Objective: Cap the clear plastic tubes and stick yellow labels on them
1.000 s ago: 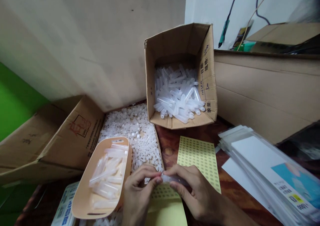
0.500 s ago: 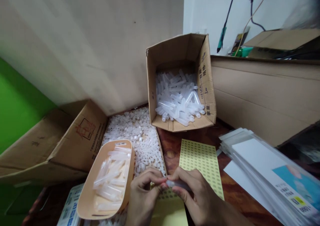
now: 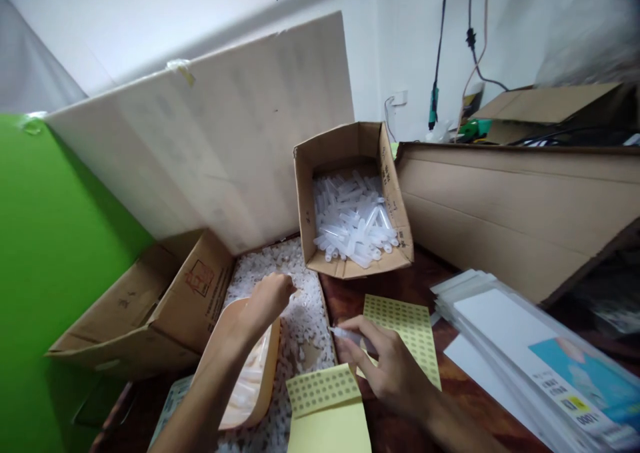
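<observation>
My right hand [image 3: 387, 359] is closed around a translucent plastic tube [image 3: 353, 336], whose end points left out of the fingers. My left hand [image 3: 270, 296] reaches over the pile of small white plastic caps [image 3: 305, 316], its fingers curled; whatever they hold is hidden. Below that forearm is a peach plastic basket [image 3: 273, 379] with clear tubes inside, partly covered by the arm. Beneath and beside my right hand lie a yellow sheet of small round stickers [image 3: 407, 326] and a second, folded yellow sticker sheet [image 3: 330, 413].
A cardboard box [image 3: 407, 253] full of translucent tubes lies tipped toward me at the back. Another open carton [image 3: 195, 306] stands left. On the right are stacked flat plastic packages [image 3: 540, 366] and a long cardboard box [image 3: 500, 206]. Cables hang by the wall.
My left hand has left the tube and moved up and left to the caps. My right hand keeps the tube. The view has tilted up, showing more wall.
</observation>
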Motion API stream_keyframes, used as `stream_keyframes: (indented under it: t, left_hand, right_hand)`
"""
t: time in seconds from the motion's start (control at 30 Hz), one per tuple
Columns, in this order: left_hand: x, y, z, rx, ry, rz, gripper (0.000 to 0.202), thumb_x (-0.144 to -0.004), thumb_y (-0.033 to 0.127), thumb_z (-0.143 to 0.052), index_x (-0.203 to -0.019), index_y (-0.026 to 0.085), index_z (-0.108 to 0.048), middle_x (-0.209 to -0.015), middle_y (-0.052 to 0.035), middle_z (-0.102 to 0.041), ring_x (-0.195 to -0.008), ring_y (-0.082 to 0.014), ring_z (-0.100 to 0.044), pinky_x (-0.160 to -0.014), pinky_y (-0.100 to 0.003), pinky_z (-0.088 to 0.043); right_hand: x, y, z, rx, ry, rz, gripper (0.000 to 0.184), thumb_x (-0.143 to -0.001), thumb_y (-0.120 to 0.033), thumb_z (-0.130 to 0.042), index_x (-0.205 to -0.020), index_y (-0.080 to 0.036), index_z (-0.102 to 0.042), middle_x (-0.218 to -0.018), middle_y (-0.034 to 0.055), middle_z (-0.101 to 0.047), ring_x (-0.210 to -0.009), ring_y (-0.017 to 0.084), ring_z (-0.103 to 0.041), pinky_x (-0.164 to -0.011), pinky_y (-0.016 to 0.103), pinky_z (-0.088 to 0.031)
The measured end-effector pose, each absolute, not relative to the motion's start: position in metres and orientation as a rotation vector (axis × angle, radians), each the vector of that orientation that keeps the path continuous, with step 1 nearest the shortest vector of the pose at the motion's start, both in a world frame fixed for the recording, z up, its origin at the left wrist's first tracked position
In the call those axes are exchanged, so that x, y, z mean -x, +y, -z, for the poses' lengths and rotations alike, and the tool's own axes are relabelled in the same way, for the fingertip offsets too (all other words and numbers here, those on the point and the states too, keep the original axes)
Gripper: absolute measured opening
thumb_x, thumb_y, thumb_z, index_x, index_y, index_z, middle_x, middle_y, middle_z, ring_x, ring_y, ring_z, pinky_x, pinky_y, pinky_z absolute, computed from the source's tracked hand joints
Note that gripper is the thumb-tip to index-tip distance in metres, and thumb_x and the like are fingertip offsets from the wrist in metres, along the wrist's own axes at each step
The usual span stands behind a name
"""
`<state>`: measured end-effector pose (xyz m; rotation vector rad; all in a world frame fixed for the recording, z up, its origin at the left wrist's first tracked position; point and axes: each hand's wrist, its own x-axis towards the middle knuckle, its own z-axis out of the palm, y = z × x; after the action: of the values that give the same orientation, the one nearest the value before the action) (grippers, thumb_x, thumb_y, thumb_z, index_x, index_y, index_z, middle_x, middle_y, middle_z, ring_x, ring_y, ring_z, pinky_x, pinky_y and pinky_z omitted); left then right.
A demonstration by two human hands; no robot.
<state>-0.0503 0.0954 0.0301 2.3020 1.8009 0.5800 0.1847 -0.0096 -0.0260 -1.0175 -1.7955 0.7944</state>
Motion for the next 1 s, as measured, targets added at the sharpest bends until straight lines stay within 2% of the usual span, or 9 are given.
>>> stream_keyframes:
  t: [0.17, 0.33, 0.4, 0.47, 0.53, 0.6, 0.7, 0.83, 1.0]
  left_hand:
    - [0.038, 0.119, 0.0, -2.326, 1.811, -0.532, 0.034, -0.09, 0.025, -0.069, -0.061, 0.018, -0.051, -0.058, 0.0062, -0.049, -0.056, -0.0124, -0.05, -0.062, -0.027, -0.043]
    - [0.035, 0.099, -0.017, -2.319, 1.751, -0.617, 0.033, -0.088, 0.014, -0.056, -0.056, 0.02, -0.047, -0.056, 0.0016, -0.047, -0.058, -0.0171, -0.051, -0.063, -0.03, -0.04]
    - [0.031, 0.08, -0.03, -2.322, 1.704, -0.675, 0.027, -0.09, 0.014, -0.048, -0.065, 0.02, -0.055, -0.067, -0.0027, -0.057, -0.066, -0.0188, -0.056, -0.067, -0.03, -0.043]
    - [0.024, 0.055, -0.038, -2.302, 1.595, -0.76, 0.02, -0.094, 0.018, -0.046, -0.083, 0.02, -0.063, -0.087, -0.006, -0.066, -0.079, -0.0192, -0.063, -0.072, -0.029, -0.049]
    - [0.015, 0.028, -0.036, -2.19, 1.384, -0.957, 0.017, -0.097, 0.025, -0.049, -0.098, 0.021, -0.065, -0.103, -0.0076, -0.067, -0.096, -0.0199, -0.065, -0.078, -0.027, -0.053]
    - [0.008, 0.005, -0.023, -2.008, 1.222, -1.154, 0.014, -0.096, 0.029, -0.057, -0.1, 0.021, -0.068, -0.105, -0.0071, -0.067, -0.101, -0.02, -0.065, -0.083, -0.028, -0.055]
    - [0.005, -0.012, 0.006, -1.682, 1.24, -1.297, 0.016, -0.089, 0.033, -0.071, -0.099, 0.02, -0.07, -0.101, -0.0061, -0.071, -0.095, -0.0191, -0.068, -0.084, -0.027, -0.058]
    - [0.01, -0.012, 0.03, -1.407, 1.292, -1.354, 0.024, -0.082, 0.039, -0.079, -0.092, 0.018, -0.072, -0.092, -0.0057, -0.075, -0.086, -0.0183, -0.072, -0.077, -0.024, -0.059]
    - [0.013, -0.015, 0.031, -1.414, 1.306, -1.24, 0.032, -0.091, 0.048, -0.067, -0.086, 0.016, -0.073, -0.06, 0.0003, -0.066, -0.052, -0.0115, -0.061, -0.05, -0.018, -0.048]
  right_hand:
    - [-0.189, -0.005, 0.029, 1.04, -1.782, -0.708, 0.014, -0.098, -0.023, -0.052, -0.102, -0.018, -0.064, -0.091, 0.0059, -0.072, -0.084, 0.022, -0.069, -0.076, 0.032, -0.049]
    - [-0.19, -0.005, 0.029, 1.02, -1.728, -0.653, 0.012, -0.098, -0.02, -0.053, -0.103, -0.019, -0.065, -0.094, 0.0057, -0.072, -0.085, 0.021, -0.068, -0.078, 0.031, -0.05]
    - [-0.191, -0.004, 0.027, 0.983, -1.703, -0.654, 0.016, -0.097, -0.018, -0.053, -0.109, -0.019, -0.064, -0.1, 0.0066, -0.072, -0.091, 0.022, -0.068, -0.081, 0.032, -0.051]
    - [-0.193, -0.005, 0.025, 0.929, -1.693, -0.664, 0.023, -0.096, -0.015, -0.051, -0.116, -0.019, -0.063, -0.104, 0.0071, -0.071, -0.094, 0.022, -0.067, -0.083, 0.032, -0.051]
    - [-0.194, -0.005, 0.023, 0.874, -1.692, -0.667, 0.029, -0.096, -0.013, -0.049, -0.121, -0.02, -0.062, -0.103, 0.0069, -0.069, -0.092, 0.021, -0.066, -0.082, 0.032, -0.051]
    - [-0.195, -0.006, 0.022, 0.815, -1.704, -0.661, 0.032, -0.096, -0.012, -0.049, -0.123, -0.021, -0.063, -0.099, 0.0064, -0.067, -0.087, 0.02, -0.065, -0.077, 0.031, -0.052]
    - [-0.195, -0.004, 0.024, 0.722, -1.746, -0.665, 0.03, -0.097, -0.012, -0.049, -0.12, -0.021, -0.067, -0.098, 0.0071, -0.064, -0.085, 0.019, -0.063, -0.073, 0.029, -0.052]
    - [-0.192, -0.001, 0.03, 0.694, -1.817, -0.689, 0.03, -0.097, -0.01, -0.049, -0.115, -0.021, -0.071, -0.101, 0.0081, -0.062, -0.091, 0.02, -0.063, -0.08, 0.032, -0.054]
    - [-0.186, -0.004, 0.03, 0.698, -1.871, -0.738, 0.028, -0.097, -0.008, -0.05, -0.118, -0.02, -0.064, -0.104, 0.0093, -0.064, -0.094, 0.021, -0.065, -0.082, 0.032, -0.054]
